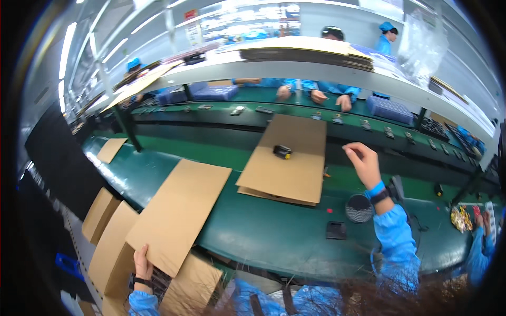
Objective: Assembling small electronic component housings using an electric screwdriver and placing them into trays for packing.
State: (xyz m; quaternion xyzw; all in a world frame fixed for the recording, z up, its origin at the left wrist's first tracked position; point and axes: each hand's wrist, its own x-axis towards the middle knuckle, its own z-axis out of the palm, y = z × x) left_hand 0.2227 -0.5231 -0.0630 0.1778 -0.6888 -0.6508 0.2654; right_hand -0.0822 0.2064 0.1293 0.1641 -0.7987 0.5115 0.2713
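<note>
My left hand (143, 262) grips the lower left edge of a flat brown cardboard sheet (184, 205), which slants over the near edge of the green bench. My right hand (365, 166) is raised above the bench, right of a folded cardboard stack (287, 176). Its thumb and index finger curl together in a pinch; anything between them is too small to make out. On that stack sits a small black and yellow object (282, 152). Below my right hand are a round black mesh-topped object (359, 208) and a small dark square tray (336, 230).
Large cardboard pieces (113, 253) stand at the lower left. A conveyor (247, 112) carrying several small devices runs across behind the bench. Over it hangs a shelf (221, 72) with stacked sheets. Co-workers' hands (319, 96) are across the line; another person's sleeve (477, 258) is at the right.
</note>
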